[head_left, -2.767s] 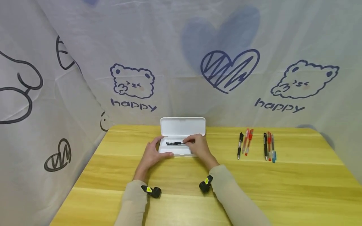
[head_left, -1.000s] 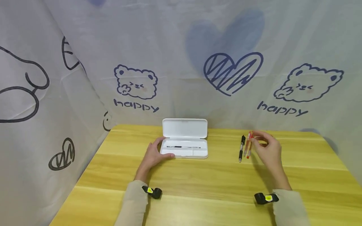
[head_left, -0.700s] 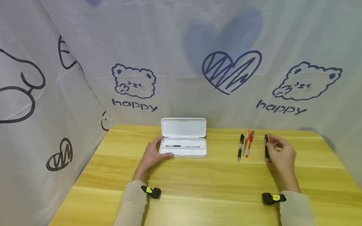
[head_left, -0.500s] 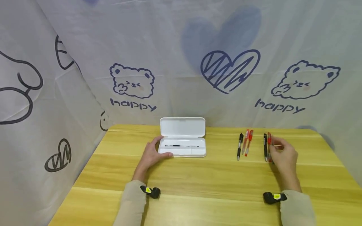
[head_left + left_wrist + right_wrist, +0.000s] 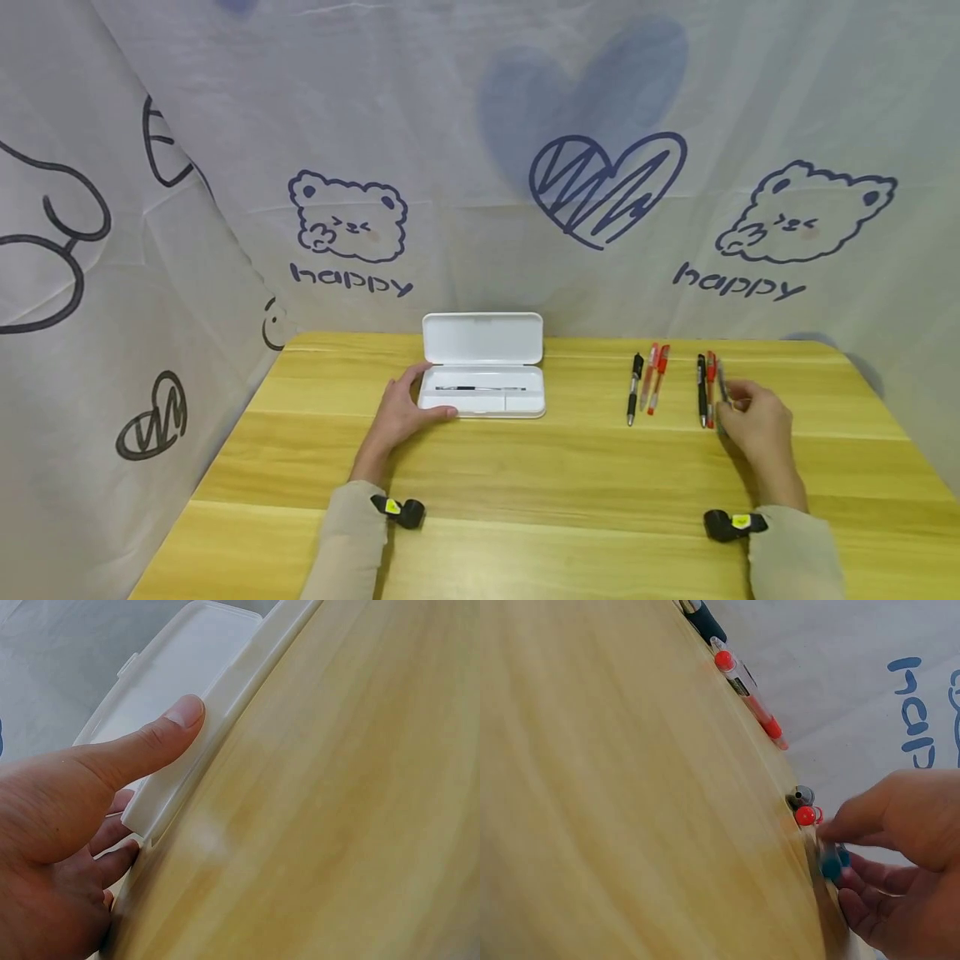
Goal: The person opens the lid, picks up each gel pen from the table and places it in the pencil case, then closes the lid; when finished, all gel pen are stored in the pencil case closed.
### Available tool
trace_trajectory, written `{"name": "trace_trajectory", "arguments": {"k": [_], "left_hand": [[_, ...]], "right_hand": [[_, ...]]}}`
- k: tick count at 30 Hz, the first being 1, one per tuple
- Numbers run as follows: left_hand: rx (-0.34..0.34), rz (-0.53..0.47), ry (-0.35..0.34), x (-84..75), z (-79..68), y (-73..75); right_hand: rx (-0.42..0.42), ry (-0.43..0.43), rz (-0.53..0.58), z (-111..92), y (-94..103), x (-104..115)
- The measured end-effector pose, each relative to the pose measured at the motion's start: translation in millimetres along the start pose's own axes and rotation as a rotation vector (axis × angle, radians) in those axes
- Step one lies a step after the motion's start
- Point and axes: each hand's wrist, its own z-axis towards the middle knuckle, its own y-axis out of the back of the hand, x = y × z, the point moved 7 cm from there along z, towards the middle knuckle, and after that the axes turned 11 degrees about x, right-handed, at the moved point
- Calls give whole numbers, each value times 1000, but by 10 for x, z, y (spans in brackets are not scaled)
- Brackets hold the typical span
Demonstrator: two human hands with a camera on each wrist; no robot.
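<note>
Yellow wood-grain table (image 5: 555, 500) fills the lower frame. Open white rectangular plastic pencil case (image 5: 483, 337) sits at centre. Your left hand (image 5: 399, 412) grips its left end, thumb on the front rim. Right of centre, your right hand (image 5: 759, 418) narrowly pinches a slim grey-and-teal pen (image 5: 832, 866), just beside a red-capped pen (image 5: 712, 367). Inside the case: one thin black-and-clear pen (image 5: 467, 388).

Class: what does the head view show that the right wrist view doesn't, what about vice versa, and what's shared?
Only the head view: the left hand on the open white case, and a thin pen inside. Only the right wrist view: the black pen and red pen beside the right hand, seen end-on. Both views: that hand, those pens, the teal-ended pen, and the table.
</note>
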Motion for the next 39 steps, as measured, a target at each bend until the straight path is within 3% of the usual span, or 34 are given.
{"name": "trace_trajectory", "arguments": {"k": [10,18,26,35,39], "left_hand": [[-3,-1,7,7,19,-29],[6,3,12,19,12,-70],[-7,-5,36,92,-61,-27],[0,-13,27,66,-25,-1],[1,-19,17,24,-6,-9]], "right_hand": [[-97,-91,4,-34,100,-89],[-87,-215,137,-31,111,-178],[-82,-161,333,8,-53,17],[-61,-112,320,53,-192,309],[-37,-50,335,33,-240,502]]}}
